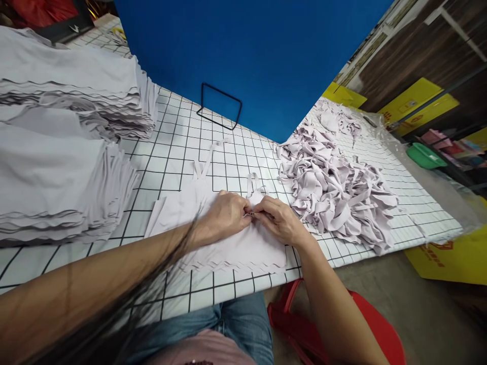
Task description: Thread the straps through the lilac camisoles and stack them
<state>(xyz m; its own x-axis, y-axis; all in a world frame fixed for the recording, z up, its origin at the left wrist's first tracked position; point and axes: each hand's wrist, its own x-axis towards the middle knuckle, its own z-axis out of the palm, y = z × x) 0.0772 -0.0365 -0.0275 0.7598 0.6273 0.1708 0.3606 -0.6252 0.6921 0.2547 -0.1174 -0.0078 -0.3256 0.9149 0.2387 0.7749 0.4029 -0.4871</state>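
Note:
A pale lilac camisole with thin straps lies flat on the table in front of me, its wavy hem toward the near edge. My left hand pinches its upper edge near a strap. Close beside it, almost fingertip to fingertip, my right hand pinches the same edge. A tiny thing shows between the fingertips, too small to make out. Both hands are closed on the cloth. One strap stretches away from the garment on the left, and a looped strap stands just beyond my fingers.
Stacks of folded camisoles fill the left of the grid-patterned table. A loose heap of camisoles lies on the right. A large blue panel with a black wire frame stands ahead. A red chair is below right.

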